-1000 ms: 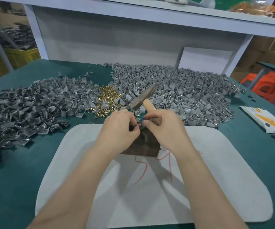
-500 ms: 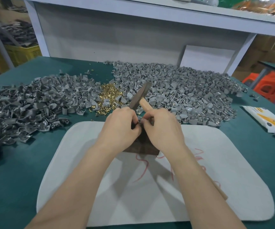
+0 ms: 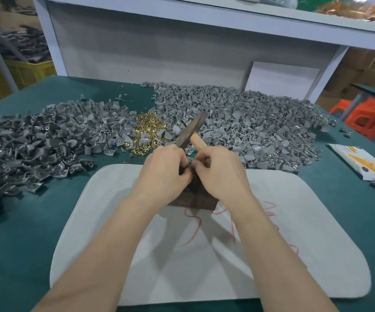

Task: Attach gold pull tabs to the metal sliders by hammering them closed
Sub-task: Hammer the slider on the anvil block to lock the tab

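Fingers point(image 3: 183, 176) of both hands are curled tight and meet tip to tip over the work point. The left hand point(image 3: 163, 171) pinches a small piece point(image 3: 187, 170), which is too hidden to identify. The right hand point(image 3: 220, 174) grips the hammer point(image 3: 192, 129) close under its head, thumb against the same piece.

The green table point(image 3: 24, 233) carries a white mat point(image 3: 294, 221) marked with red scrawl. Beyond the mat lie two heaps of grey sliders: the right heap point(image 3: 249, 122) is broad, the left heap point(image 3: 35, 136) is darker.

A dark block point(image 3: 193, 200) stands on the mat under both hands. The hammer head tilts up and away over the right heap.

The gold pull tabs point(image 3: 147, 129) lie heaped between the two slider heaps, just beyond the left hand.
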{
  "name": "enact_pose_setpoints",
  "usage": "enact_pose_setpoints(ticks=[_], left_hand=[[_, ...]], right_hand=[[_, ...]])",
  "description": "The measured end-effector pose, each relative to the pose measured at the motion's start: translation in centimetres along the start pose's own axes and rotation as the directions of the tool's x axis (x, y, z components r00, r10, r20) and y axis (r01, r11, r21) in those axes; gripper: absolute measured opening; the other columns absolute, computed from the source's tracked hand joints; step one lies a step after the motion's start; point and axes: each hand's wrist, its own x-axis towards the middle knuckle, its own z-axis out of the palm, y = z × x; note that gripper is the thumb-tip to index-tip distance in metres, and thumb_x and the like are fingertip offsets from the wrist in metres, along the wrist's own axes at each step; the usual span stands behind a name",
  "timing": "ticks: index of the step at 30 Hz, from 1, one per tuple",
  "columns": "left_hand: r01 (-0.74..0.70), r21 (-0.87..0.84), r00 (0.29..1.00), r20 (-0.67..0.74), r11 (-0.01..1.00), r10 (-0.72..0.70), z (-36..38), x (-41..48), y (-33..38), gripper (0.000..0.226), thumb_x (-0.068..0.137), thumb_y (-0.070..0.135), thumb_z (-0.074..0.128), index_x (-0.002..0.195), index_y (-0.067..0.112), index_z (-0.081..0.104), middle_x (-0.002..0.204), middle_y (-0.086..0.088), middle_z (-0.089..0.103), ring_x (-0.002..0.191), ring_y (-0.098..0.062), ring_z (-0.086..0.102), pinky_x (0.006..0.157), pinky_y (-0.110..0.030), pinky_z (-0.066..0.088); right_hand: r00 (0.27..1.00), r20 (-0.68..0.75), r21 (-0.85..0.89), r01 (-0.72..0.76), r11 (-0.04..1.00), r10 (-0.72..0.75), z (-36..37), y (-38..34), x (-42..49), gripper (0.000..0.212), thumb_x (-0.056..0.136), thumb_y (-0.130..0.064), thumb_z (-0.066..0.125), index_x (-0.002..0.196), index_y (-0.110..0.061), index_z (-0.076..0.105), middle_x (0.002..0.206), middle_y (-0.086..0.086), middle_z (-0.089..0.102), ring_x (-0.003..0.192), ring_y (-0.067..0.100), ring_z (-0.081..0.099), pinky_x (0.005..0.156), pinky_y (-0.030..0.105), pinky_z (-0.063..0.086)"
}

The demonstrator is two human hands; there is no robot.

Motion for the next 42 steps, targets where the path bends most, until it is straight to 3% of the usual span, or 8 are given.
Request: enact_pose_setpoints(ticks=[10,15,21,26,36,42], left_hand=[[-0.020,0.033,1.000,0.009,0.999,0.020,0.0,-0.1,-0.1,0.007,0.081,0.015,0.060,0.075,0.014,0.056,0.084,0.001,0.055,0.087,-0.021,0.048,0.073,-0.031,0.038],[-0.006,0.002,0.999,0.038,1.000,0.005,-0.3,-0.1,0.0,0.006,0.082,0.017,0.061,0.077,0.017,0.058,0.087,0.001,0.058,0.090,-0.022,0.051,0.082,-0.037,0.043],[0.003,0.018,1.000,0.029,1.000,-0.003,-0.4,-0.1,0.1,0.005,0.082,0.018,0.062,0.080,0.014,0.063,0.087,-0.001,0.060,0.091,-0.022,0.052,0.081,-0.037,0.044],[-0.008,0.040,1.000,0.019,0.999,0.007,-0.3,-0.2,0.2,0.007,0.083,0.017,0.062,0.082,0.010,0.063,0.087,-0.003,0.058,0.088,-0.023,0.049,0.073,-0.033,0.038],[0.029,0.024,0.999,0.036,0.999,-0.029,-0.5,-0.2,0.4,0.010,0.083,0.019,0.062,0.085,0.010,0.065,0.090,-0.005,0.061,0.090,-0.027,0.054,0.080,-0.041,0.045],[0.058,0.012,0.998,0.009,0.998,-0.059,-0.3,-0.4,0.4,0.008,0.084,0.020,0.062,0.082,0.013,0.064,0.089,-0.002,0.061,0.089,-0.025,0.056,0.080,-0.040,0.047]], right_hand=[[1.000,0.008,0.000,-0.010,1.000,0.010,-0.1,0.1,0.1,0.012,0.089,-0.026,0.057,0.086,-0.028,0.069,0.097,0.002,0.067,0.091,0.027,0.061,0.071,0.029,0.044],[1.000,0.003,-0.032,0.018,0.999,-0.018,0.0,0.1,0.0,0.012,0.090,-0.027,0.056,0.092,-0.029,0.068,0.105,0.003,0.061,0.095,0.027,0.059,0.075,0.032,0.046],[0.997,-0.011,-0.094,0.078,0.993,-0.079,0.3,0.2,0.0,0.025,0.093,-0.029,0.053,0.117,-0.032,0.059,0.099,0.001,0.050,0.096,0.026,0.056,0.075,0.032,0.041],[0.994,-0.057,-0.136,0.085,0.987,-0.093,0.7,0.1,-0.2,0.032,0.093,-0.025,0.052,0.123,-0.032,0.055,0.092,-0.004,0.038,0.091,0.026,0.054,0.069,0.028,0.031],[0.993,-0.061,-0.121,0.097,0.988,-0.105,0.9,0.4,-0.3,0.029,0.094,-0.027,0.052,0.122,-0.031,0.056,0.092,-0.006,0.039,0.078,0.019,0.040,0.067,0.028,0.031],[0.995,-0.052,-0.054,0.084,0.995,-0.087,0.8,0.6,-0.2,0.020,0.091,-0.028,0.056,0.109,-0.030,0.064,0.091,-0.005,0.047,0.082,0.020,0.050,0.070,0.029,0.038]])
